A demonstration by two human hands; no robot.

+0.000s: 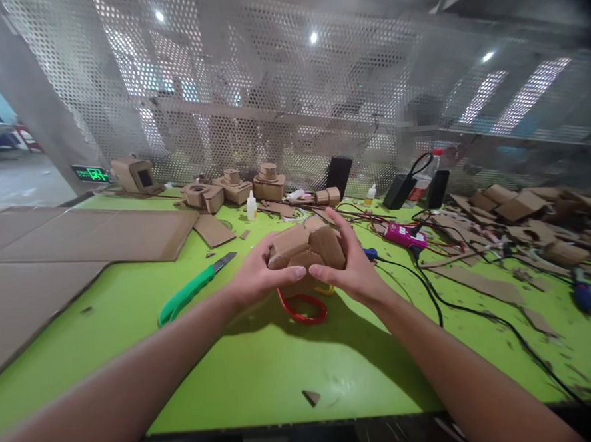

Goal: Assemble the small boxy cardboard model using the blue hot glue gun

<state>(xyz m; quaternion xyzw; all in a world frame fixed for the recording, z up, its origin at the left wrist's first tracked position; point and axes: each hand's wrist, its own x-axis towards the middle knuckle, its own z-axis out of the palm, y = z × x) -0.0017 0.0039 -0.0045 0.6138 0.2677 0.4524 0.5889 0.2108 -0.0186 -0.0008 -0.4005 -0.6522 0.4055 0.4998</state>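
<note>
Cardboard model (304, 250) held above green bench (264, 369), clasped from both sides: left hand (252, 280) and right hand (353, 267) both closed on it, thumbs meeting at front. Panels seen already joined into boxy body; red wire loop (303, 308) hanging below, loose. Similar finished cardboard pieces (233, 188) ranged at back. Green knife (192, 290) lying left, glue bottle (251, 207) behind, cardboard sheets (76, 238) far left, scraps and cables right. Perforated metal screen (288, 101) closing off the back.
</note>
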